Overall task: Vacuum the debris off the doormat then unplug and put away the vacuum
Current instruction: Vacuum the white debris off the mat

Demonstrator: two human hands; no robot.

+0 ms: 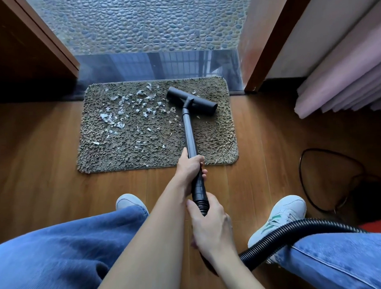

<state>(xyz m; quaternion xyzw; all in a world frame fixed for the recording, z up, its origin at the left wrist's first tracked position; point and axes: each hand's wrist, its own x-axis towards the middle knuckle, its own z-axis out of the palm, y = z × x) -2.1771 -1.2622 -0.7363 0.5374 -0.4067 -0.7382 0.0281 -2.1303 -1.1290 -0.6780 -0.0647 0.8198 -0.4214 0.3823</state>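
A shaggy brown doormat (215, 141) lies on the wooden floor before a doorway. White scraps of debris (127, 107) are scattered over its left and middle parts. The black vacuum head (202, 103) rests on the mat's upper right area. Its black wand (190, 135) slants down toward me. My left hand (189, 166) grips the wand near the mat's front edge. Lower down, my right hand (209, 225) holds the wand's end where the ribbed hose (281, 232) joins it. The hose curves off to the right.
A black power cord (305, 183) loops on the floor at the right, beside a dark vacuum body (373, 205) at the frame edge. Pink curtains (343, 89) hang at the right. Wooden door frames flank the mat. My jeans and white sneakers (280, 217) fill the foreground.
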